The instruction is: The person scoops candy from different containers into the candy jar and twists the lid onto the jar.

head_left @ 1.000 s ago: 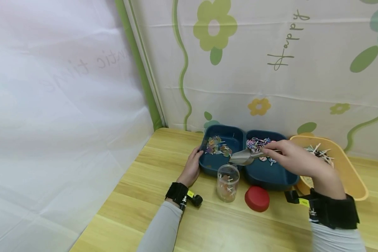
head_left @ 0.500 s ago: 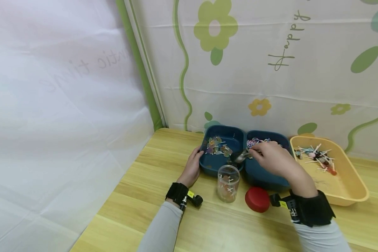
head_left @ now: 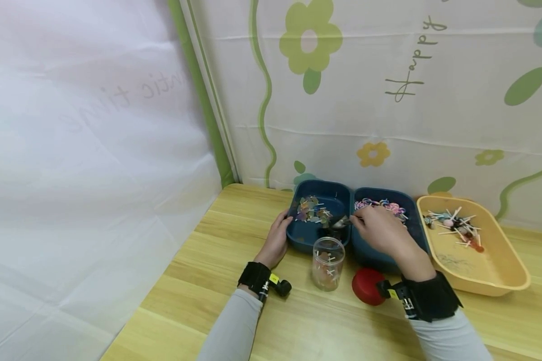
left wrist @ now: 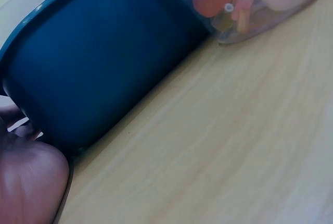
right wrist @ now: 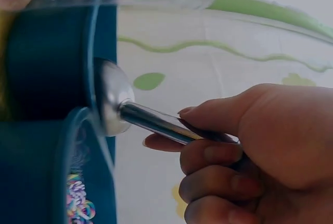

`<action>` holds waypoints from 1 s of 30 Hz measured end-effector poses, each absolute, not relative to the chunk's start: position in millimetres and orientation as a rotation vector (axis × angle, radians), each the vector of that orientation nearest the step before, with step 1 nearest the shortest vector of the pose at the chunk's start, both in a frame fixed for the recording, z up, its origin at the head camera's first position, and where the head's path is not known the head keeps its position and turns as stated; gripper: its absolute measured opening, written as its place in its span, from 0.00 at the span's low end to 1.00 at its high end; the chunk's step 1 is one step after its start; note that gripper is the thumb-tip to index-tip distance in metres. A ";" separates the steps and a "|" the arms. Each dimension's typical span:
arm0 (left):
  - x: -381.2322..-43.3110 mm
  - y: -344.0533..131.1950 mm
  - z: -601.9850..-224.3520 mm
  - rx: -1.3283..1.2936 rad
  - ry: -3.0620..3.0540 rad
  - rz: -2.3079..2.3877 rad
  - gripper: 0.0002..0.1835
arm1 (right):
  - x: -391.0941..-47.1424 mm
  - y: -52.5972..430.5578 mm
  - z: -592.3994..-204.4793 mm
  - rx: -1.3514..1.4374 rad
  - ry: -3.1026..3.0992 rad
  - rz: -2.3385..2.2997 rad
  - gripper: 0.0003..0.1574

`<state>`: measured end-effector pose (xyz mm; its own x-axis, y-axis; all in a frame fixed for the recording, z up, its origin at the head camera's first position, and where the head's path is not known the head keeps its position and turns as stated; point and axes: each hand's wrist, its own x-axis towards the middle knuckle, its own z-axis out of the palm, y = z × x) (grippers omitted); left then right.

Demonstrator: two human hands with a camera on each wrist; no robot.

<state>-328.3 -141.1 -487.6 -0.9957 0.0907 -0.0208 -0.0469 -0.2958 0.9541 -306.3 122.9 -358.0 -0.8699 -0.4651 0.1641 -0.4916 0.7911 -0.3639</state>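
My right hand (head_left: 381, 233) grips the handle of a metal scoop (head_left: 340, 222), thumb and fingers round it in the right wrist view. The scoop's head is down inside the left blue bin (head_left: 321, 187), at its right side near the jar. Flat, colourful lollipops (head_left: 310, 208) lie in that bin. My left hand (head_left: 274, 239) holds the bin's left side, its fingertips at the rim; the left wrist view shows part of the hand against the outer wall. In front of the bin stands an uncapped clear jar (head_left: 328, 273) with some lollipops inside.
A second blue bin (head_left: 366, 253) with swirly lollipops adjoins on the right, partly under my right forearm. Beyond it a yellow bin (head_left: 492, 265) holds stick lollipops. A red lid (head_left: 367, 287) lies right of the jar. A patterned curtain (head_left: 334, 125) hangs behind the wooden table (head_left: 198, 301).
My right hand has moved left with the scoop, from over the right blue bin, and the scoop's head has gone down into the left one. My left hand has stayed put.
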 end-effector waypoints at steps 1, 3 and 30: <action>-328.5 -141.1 -487.5 0.056 1.808 2.459 0.27 | -307.9 123.4 -359.8 0.767 -2.916 0.622 0.21; -329.0 -141.1 -487.6 0.068 1.804 2.459 0.27 | -311.8 125.2 -363.6 0.752 -2.922 0.623 0.20; -328.2 -141.9 -488.8 0.134 1.765 2.483 0.26 | -329.9 122.1 -398.2 0.989 -3.019 0.681 0.15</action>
<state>-328.2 -141.9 -488.8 -0.9919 0.1257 0.0179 -0.0244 -0.3270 0.9447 -329.9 122.1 -398.2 -0.8094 -0.5865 0.0278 -0.5416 0.7275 -0.4212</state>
